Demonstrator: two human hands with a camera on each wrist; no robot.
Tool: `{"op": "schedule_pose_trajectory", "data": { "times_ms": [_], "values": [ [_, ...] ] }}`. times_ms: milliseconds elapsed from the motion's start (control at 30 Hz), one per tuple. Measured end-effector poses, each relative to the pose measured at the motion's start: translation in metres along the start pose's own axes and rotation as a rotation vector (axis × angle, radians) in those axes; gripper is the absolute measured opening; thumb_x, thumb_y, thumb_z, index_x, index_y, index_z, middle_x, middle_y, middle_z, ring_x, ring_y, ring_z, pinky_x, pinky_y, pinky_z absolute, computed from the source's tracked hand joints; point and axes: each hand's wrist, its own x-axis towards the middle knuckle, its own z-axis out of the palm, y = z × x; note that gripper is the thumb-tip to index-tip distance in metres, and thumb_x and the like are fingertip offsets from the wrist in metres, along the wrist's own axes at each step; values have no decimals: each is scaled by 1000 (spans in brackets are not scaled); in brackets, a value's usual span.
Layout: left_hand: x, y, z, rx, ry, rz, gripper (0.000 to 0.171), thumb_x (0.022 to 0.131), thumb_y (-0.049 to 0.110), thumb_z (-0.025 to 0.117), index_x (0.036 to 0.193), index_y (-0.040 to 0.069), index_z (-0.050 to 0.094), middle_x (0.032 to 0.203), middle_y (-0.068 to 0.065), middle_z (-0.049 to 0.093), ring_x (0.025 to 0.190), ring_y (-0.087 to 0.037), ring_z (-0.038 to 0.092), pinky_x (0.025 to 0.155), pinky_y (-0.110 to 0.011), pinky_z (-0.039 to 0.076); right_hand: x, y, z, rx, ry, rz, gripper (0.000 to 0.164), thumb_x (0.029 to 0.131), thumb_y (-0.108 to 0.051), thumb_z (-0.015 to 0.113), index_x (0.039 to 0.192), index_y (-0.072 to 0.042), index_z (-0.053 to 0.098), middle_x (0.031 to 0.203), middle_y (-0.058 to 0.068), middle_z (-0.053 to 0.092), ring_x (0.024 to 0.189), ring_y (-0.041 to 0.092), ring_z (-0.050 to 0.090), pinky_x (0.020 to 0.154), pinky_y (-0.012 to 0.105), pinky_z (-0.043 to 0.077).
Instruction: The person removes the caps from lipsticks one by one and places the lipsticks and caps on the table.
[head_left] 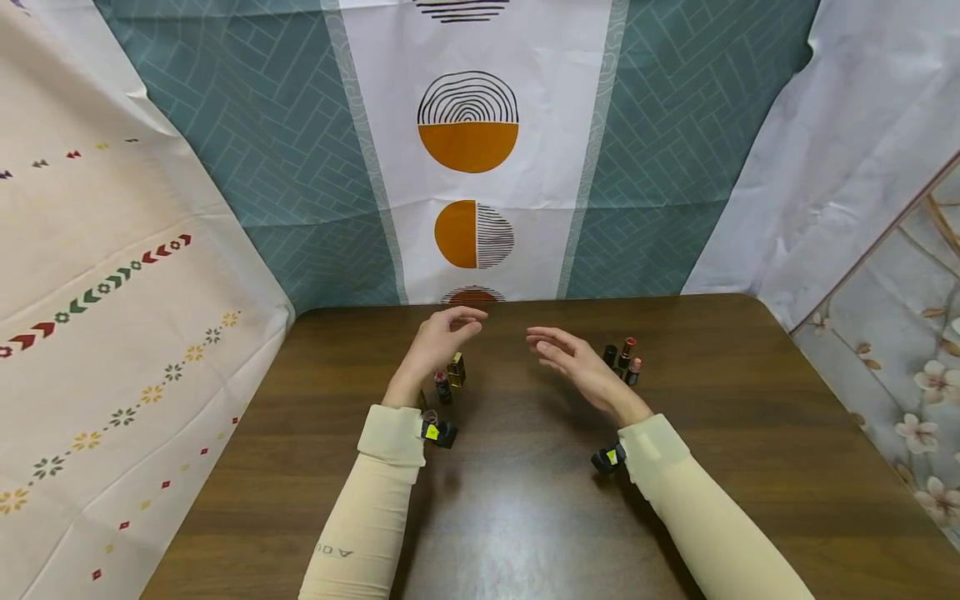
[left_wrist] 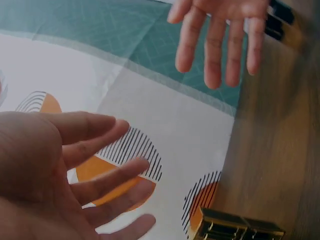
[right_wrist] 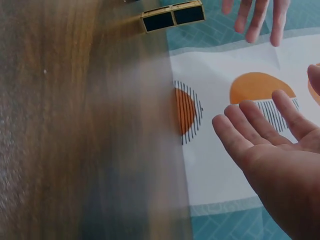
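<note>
Both hands hover over the table with nothing in them. My left hand (head_left: 441, 343) has its fingers extended toward the right; beside and below it stand a gold case (head_left: 456, 370) and a dark lipstick tube with a reddish top (head_left: 443, 388). A small clear item (head_left: 430, 416) shows partly behind the left wrist. My right hand (head_left: 573, 362) reaches leftward with spread fingers, palm facing the other hand. Just right of it stand a black tube (head_left: 610, 356), a lipstick with a red tip (head_left: 627, 350) and a pinkish-topped tube (head_left: 633, 372). In the right wrist view the gold case (right_wrist: 172, 16) shows two dark panels.
The brown wooden table (head_left: 510, 517) ends at a hanging cloth (head_left: 285, 150) with orange half circles and teal panels. A cream patterned cloth (head_left: 112, 333) borders the left side, a floral one (head_left: 915, 375) the right. Each wrist wears a small black camera (head_left: 444, 434).
</note>
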Motion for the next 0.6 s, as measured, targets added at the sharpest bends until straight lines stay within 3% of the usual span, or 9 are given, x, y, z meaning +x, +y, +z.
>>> {"op": "schedule_pose_trajectory", "data": {
  "times_ms": [167,500,567,600],
  "values": [
    [-1,-2,2,107,13,-28,32,107,23,59,135,11,69,133,-14,68,121,-32,63,100,-49,52,5,5,4,19,-18,1,52,112,-27,51,156,-1,43,155,20,47,149,41,38,120,55,32],
    [1,-16,4,126,-8,-79,33,107,19,59,137,7,66,136,-16,66,125,-34,62,101,-51,51,14,12,16,33,-49,21,52,111,-23,53,155,3,41,159,26,41,148,45,36,120,56,32],
    [1,-18,4,147,-5,-90,34,107,20,60,138,8,66,136,-17,66,121,-32,63,97,-48,53,16,13,18,29,-59,37,52,111,-24,53,156,2,41,160,27,39,148,44,37,120,55,33],
    [1,-19,5,153,-7,-99,35,106,20,61,138,8,66,137,-17,65,110,-30,67,91,-45,55,16,13,19,27,-63,42,53,111,-24,53,156,2,41,161,27,37,148,43,37,120,54,33]
  ]
}}
